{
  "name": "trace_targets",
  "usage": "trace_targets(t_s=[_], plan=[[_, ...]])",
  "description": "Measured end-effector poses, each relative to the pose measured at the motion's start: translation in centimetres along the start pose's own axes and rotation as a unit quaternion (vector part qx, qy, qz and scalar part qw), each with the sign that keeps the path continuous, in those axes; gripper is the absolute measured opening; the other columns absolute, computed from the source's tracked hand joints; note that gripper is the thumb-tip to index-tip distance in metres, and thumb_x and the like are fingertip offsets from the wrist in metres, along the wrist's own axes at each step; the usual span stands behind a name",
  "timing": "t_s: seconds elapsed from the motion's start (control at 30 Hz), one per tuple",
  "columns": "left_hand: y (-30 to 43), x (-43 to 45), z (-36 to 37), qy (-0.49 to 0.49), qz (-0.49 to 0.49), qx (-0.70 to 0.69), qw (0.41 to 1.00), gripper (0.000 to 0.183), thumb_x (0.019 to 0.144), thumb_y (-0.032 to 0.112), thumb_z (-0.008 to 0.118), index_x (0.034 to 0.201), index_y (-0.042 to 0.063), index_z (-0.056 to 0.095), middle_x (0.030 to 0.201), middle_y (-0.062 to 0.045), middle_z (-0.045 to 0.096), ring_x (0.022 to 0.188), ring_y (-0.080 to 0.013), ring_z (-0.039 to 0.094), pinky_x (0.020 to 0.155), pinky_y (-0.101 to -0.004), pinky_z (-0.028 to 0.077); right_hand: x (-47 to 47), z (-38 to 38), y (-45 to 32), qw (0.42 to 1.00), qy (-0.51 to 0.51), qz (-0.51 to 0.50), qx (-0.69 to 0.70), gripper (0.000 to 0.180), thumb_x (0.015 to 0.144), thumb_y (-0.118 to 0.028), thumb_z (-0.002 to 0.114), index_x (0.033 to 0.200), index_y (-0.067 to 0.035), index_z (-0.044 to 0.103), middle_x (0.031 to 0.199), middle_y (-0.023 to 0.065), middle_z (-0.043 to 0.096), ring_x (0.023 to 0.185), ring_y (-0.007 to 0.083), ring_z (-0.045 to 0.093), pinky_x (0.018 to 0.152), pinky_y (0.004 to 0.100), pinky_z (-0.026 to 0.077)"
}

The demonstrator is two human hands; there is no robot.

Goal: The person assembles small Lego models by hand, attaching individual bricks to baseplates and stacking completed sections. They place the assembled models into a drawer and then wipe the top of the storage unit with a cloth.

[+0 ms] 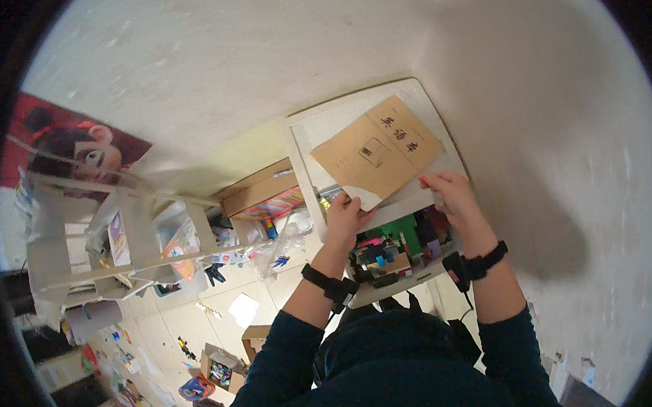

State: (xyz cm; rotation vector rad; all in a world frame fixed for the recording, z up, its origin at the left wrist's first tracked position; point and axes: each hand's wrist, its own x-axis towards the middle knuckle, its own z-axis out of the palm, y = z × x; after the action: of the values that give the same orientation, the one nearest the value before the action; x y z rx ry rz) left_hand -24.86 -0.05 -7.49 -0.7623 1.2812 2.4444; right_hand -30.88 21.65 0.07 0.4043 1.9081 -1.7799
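Note:
A brown paper cover or folder [378,146] with dark handwriting and a small drawn box lies slanted on top of a white plastic drawer cabinet [314,177]. Its nearest corner is white with a curved border. My left hand [348,221] is at that corner, thumb and fingers bent together; whether it grips the corner or some small piece is unclear. My right hand [457,203] hovers by the cover's right side, fingertips pinched; anything between them is too blurred to tell. Below both hands, a pulled-out drawer [422,278] holds many-coloured building bricks [383,255].
A wall [544,194] rises close on the right. At left stand a white shelf unit [137,261] and a cardboard box [260,187]. Floor clutter includes a plastic bag [276,249], a paper sheet [244,309] and an open carton [224,366]. Each wrist wears a black strap [329,286].

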Motion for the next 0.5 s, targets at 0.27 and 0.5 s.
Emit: trace_targets(t_s=[0.27,0.5], plan=[[1.2,-2.7,-1.1,0.032,0.023,-0.032,0.999,0.019,0.095,0.01,0.048,0.112,0.009,0.055,0.106,-0.002,0.062,0.093,-0.0157,0.062,0.077,-0.0333,0.055,-4.8,-2.3,1.7,0.991,0.047,0.004,0.124,0.008,0.086,-0.021,0.064,0.089,-0.014,0.062,0.082,-0.0054,0.058,0.071,0.0073,0.051,0.058,0.0225,0.036],[10.8,-17.5,-6.6,-0.012,0.197,-0.049,0.979,0.03,0.099,0.015,0.044,0.127,0.007,0.051,0.113,-0.007,0.062,0.097,-0.0166,0.063,0.08,-0.0285,0.055,-6.0,-3.2,2.6,0.995,0.021,-0.015,0.091,0.013,0.088,-0.023,0.062,0.091,-0.01,0.061,0.083,-0.0022,0.06,0.066,0.0066,0.052,0.048,0.02,0.037]])
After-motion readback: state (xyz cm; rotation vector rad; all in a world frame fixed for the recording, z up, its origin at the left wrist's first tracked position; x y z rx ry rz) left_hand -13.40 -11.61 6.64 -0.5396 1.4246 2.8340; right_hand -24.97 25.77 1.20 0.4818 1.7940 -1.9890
